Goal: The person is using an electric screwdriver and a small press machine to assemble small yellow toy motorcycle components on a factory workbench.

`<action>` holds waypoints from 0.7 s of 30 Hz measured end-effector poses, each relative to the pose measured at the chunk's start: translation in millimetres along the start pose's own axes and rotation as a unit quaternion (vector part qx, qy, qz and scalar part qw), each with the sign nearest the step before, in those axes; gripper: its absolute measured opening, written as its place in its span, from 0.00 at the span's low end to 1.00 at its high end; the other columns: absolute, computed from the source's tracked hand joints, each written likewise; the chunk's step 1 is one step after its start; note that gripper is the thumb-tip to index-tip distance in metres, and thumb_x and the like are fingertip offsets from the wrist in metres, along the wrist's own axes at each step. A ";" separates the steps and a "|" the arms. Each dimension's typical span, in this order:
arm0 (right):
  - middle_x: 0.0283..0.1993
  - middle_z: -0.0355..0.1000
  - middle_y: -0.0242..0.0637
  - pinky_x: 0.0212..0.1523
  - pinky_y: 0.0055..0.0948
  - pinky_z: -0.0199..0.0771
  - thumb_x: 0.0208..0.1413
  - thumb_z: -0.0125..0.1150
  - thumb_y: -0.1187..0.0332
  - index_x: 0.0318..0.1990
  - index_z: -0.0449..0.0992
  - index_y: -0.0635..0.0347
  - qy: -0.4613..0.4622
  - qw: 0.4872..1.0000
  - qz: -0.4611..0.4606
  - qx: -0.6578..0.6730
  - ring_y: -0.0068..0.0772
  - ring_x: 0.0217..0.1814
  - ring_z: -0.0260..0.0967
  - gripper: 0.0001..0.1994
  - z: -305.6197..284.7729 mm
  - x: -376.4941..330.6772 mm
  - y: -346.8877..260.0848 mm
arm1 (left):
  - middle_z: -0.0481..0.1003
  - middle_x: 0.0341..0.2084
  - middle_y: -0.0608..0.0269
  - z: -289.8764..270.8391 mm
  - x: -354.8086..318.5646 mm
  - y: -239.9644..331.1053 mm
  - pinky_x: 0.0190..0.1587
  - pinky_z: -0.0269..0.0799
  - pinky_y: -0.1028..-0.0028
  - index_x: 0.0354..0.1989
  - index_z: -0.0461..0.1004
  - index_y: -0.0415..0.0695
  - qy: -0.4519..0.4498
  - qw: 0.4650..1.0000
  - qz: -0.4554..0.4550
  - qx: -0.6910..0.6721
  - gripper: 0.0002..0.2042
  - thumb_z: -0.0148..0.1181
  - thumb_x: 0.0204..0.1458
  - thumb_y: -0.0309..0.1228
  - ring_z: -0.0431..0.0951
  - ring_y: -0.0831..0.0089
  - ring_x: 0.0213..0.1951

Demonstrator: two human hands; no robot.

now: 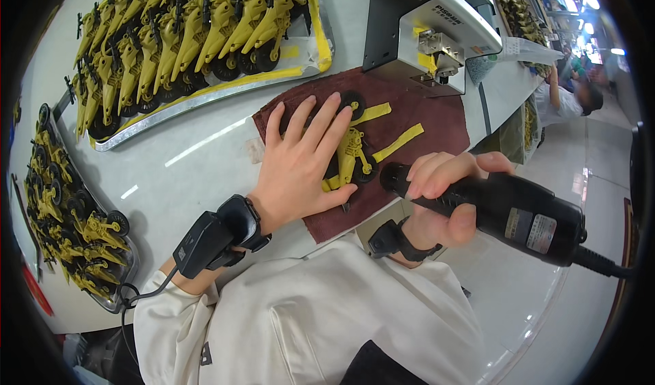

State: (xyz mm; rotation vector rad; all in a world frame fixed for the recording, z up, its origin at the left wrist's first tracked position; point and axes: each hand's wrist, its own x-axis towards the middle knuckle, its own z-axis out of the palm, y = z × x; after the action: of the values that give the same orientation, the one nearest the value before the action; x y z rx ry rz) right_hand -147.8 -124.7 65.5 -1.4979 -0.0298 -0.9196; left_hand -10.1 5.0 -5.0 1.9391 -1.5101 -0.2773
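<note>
A yellow toy motorcycle [350, 154] with black wheels lies on a maroon cloth [440, 115]. My left hand [300, 160] rests flat across it with the fingers spread, hiding part of it. Two yellow tape strips [400, 142] stretch over the cloth to the right of the toy. In my right hand [440, 190] is a black corded power tool [522, 211], its fingers wrapped round the body. The tool's round black nose points left toward the toy, a small gap away from it. I cannot make out exactly what kind of tool it is.
A metal tray [225, 92] edged in yellow holds rows of yellow toy motorcycles at the back left. Another tray [133, 265] at the left is heaped with more. A white and black tape dispenser [437, 27] stands behind the cloth. Another person [563, 98] sits at the far right.
</note>
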 end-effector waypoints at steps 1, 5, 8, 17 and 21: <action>0.32 0.69 0.46 0.32 0.40 0.72 0.51 0.64 0.68 0.58 0.50 0.65 -0.041 0.999 -0.006 0.013 0.38 0.28 0.69 0.33 -4.6 1.6 3.3 | 0.56 0.63 0.55 0.2 -0.3 -0.1 0.61 0.44 0.48 0.62 0.58 0.44 0.000 1.000 -0.002 0.000 0.45 0.66 0.32 0.50 0.56 0.52 0.61; 0.33 0.69 0.47 0.34 0.39 0.72 0.49 0.62 0.75 0.53 0.53 0.64 -0.117 0.993 0.008 -0.007 0.38 0.30 0.70 0.27 -4.5 10.2 2.0 | 0.57 0.62 0.55 -0.1 1.3 -1.2 0.62 0.44 0.48 0.61 0.59 0.45 0.000 1.000 -0.004 -0.001 0.45 0.66 0.32 0.51 0.56 0.52 0.61; 0.33 0.69 0.48 0.33 0.39 0.72 0.49 0.60 0.76 0.49 0.55 0.62 -0.126 0.992 0.021 -0.006 0.39 0.30 0.70 0.23 -2.8 11.3 0.8 | 0.58 0.61 0.55 -0.1 1.9 -1.7 0.62 0.44 0.49 0.62 0.59 0.45 -0.004 1.000 -0.007 -0.001 0.45 0.66 0.31 0.50 0.56 0.52 0.60; 0.21 0.63 0.33 0.26 0.28 0.60 0.56 0.50 0.55 0.47 0.65 0.60 0.214 0.947 -0.173 -0.167 0.25 0.19 0.57 0.19 -11.3 83.1 -21.3 | 0.58 0.60 0.54 -0.4 2.9 -0.7 0.61 0.45 0.49 0.61 0.60 0.45 -0.003 1.000 -0.009 -0.004 0.44 0.66 0.31 0.50 0.57 0.52 0.59; 0.19 0.64 0.35 0.25 0.30 0.66 0.56 0.52 0.62 0.47 0.61 0.65 0.271 0.904 -0.140 -0.300 0.27 0.19 0.61 0.17 -21.4 126.9 7.2 | 0.58 0.60 0.54 0.4 3.6 0.0 0.61 0.45 0.49 0.60 0.60 0.44 -0.003 1.000 -0.001 -0.001 0.44 0.66 0.31 0.50 0.57 0.52 0.60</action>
State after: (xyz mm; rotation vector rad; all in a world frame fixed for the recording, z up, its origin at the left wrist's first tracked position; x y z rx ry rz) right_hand -69.2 -207.3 125.7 -1.7642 0.4982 -1.6638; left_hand -9.2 1.5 -4.6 1.9393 -1.5118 -0.2868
